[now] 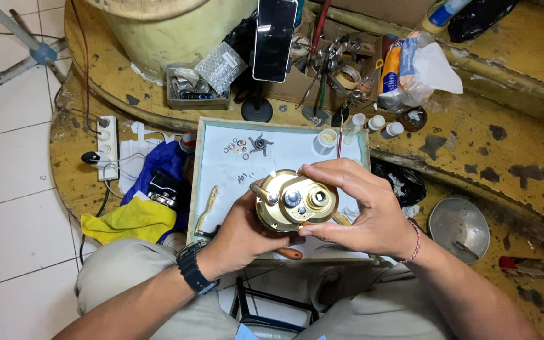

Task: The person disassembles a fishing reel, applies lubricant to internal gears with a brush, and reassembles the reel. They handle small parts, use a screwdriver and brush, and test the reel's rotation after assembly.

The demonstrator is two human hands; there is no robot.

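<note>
A round gold fishing reel body (pixel 294 200) is held between both hands above a pale work tray (pixel 221 182) that lies on the worn yellow bench (pixel 505 145). The left hand (pixel 243 233), with a black watch (pixel 194 267) on its wrist, is cupped under and behind the reel, its fingers closed against the lower left side. The right hand (pixel 363 208) is wrapped over the right side, with the thumb pressed at the lower edge and the fingers curled over the top rim; a beaded bracelet (pixel 415 242) is worn on that wrist. On the reel's upturned face a silver knob and a square-holed hub are seen. On the tray, small washers (pixel 237 148) and a star-shaped metal part (pixel 260 143) are laid out near the far edge, beside a small white cup (pixel 326 140). A dark phone (pixel 274 39) is mounted on a stand beyond the tray, and a yellow cloth (pixel 130 221) lies to the left.
</note>
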